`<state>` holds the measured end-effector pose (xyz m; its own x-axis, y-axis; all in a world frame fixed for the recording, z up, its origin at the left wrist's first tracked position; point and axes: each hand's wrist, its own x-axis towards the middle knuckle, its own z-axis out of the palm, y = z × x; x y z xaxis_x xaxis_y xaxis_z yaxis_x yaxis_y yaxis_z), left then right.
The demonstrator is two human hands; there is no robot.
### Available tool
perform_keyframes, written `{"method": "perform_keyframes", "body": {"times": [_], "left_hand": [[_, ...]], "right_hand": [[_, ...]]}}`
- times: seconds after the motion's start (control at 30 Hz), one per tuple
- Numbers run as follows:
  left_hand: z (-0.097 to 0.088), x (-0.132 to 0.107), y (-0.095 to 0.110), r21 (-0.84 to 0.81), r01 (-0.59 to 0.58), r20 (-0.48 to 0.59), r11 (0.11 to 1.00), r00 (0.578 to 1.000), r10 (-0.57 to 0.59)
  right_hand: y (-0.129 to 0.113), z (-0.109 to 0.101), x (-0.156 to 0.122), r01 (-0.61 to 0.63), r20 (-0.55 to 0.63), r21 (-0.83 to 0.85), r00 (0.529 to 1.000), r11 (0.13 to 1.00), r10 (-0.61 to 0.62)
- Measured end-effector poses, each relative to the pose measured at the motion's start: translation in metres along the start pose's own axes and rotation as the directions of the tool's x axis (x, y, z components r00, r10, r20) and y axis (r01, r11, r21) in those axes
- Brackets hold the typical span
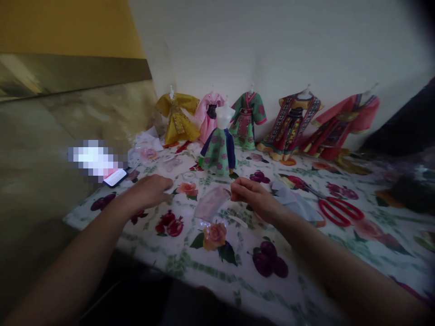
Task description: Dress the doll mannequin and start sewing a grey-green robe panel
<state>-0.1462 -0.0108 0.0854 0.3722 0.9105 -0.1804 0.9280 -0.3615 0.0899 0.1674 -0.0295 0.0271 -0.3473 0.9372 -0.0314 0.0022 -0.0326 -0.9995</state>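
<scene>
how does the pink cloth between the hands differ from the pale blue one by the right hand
The pink cloth looks smaller than the pale blue cloth. The pink one sits at the right hand's fingertips, the blue one beside its wrist. Both lie on the floral tablecloth.

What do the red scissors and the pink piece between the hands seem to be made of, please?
The scissors have glossy red handles, probably moulded plastic, judging by their smooth shine. The pink piece looks like thin, matte fabric, since its edge curves softly and it lies in gentle folds, though the dim light leaves this open.
</scene>
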Motion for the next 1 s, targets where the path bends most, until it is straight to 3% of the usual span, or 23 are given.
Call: {"method": "perform_keyframes", "body": {"times": [0.1,0.17,0.33,0.53,0.77,0.9,1.0], "left_hand": [[0.008,0.007,-0.019,0.114,0.055,0.07,0.992,0.996,-0.063],[0.013,0.009,-0.026,0.14,0.079,0.063,0.987,0.994,-0.089],[0.013,0.015,-0.016,0.215,0.126,-0.083,0.968,0.99,-0.11],[0.022,0.044,0.017,0.139,-0.093,-0.173,0.986,0.978,0.117],[0.047,0.087,0.001,0.113,-0.185,-0.138,0.976,0.97,0.199],[0.045,0.088,-0.001,0.078,-0.23,-0.102,0.97,0.966,0.237],[0.035,0.076,0.011,-0.069,-0.281,-0.056,0.957,0.959,0.277]], "right_hand": [[-0.001,0.001,0.001,-0.017,-0.011,-0.003,1.0,1.0,0.017],[-0.002,0.001,0.0,-0.029,-0.016,-0.011,0.999,1.0,0.029],[-0.002,0.0,-0.001,-0.053,-0.014,-0.008,0.999,0.999,0.053],[-0.002,-0.003,0.0,-0.054,-0.008,0.023,0.999,0.998,0.054],[0.003,-0.011,0.004,-0.04,0.001,0.062,0.999,0.997,0.04],[0.005,-0.014,0.005,-0.029,-0.002,0.057,1.0,0.998,0.029],[0.005,-0.015,0.005,-0.022,-0.012,0.047,1.0,0.999,0.022]]}}
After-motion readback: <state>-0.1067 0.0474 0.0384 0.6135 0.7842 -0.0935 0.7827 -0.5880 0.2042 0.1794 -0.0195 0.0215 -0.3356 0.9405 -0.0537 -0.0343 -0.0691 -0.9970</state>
